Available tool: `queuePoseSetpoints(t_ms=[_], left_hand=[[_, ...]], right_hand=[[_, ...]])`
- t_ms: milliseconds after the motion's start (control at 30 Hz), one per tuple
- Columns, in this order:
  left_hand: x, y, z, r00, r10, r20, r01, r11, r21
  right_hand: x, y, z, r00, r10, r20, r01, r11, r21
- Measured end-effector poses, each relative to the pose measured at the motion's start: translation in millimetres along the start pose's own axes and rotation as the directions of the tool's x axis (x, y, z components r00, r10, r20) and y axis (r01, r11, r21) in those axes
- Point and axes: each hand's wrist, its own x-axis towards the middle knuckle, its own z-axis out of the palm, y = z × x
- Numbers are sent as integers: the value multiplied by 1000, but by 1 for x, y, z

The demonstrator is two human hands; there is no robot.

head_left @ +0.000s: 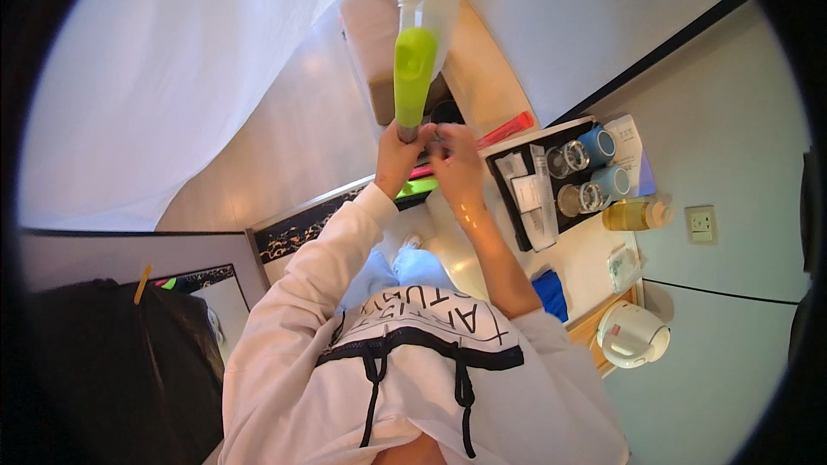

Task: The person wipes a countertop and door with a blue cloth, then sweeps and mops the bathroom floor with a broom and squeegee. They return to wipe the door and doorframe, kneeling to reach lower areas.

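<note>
My left hand (399, 155) is closed around the metal shaft of a pole, just below its lime-green grip (412, 77). The grip points up and away from me. Beside it, my right hand (457, 158) is blurred, with bent fingers close to the left thumb; whether anything is in them I cannot tell. Translucent white sheeting (429, 0) hangs behind the top of the grip. Below my hands, pink and bright green strips (417, 187) are partly hidden.
At right, a counter (517, 271) carries a black tray (510, 206) with glasses, blue mugs (597, 145) and packets. Near it are a bottle of yellow liquid (630, 215), a blue cloth-like item (550, 295) and a white electric kettle (633, 334). A white curtain (161, 77) hangs at left.
</note>
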Motion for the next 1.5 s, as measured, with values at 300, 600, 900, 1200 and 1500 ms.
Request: queuePoseSetpoints(t_ms=[300,600,900,1200,1500], left_hand=[[21,-34,61,994,-9,105,18,996,-88],[28,-45,105,958,117,261,-138,989,61],[65,-47,114,825,295,483,-493,793,358],[68,-35,138,752,257,607,-589,676,443],[101,-57,80,839,366,404,-518,765,383]], right_hand=[[38,28,-78,939,170,-298,-202,976,-77],[118,76,-94,941,226,251,-296,909,292],[97,83,-94,880,308,361,-474,609,636],[67,60,-86,937,236,-258,-111,900,422],[106,81,-96,831,342,-438,-71,847,527]])
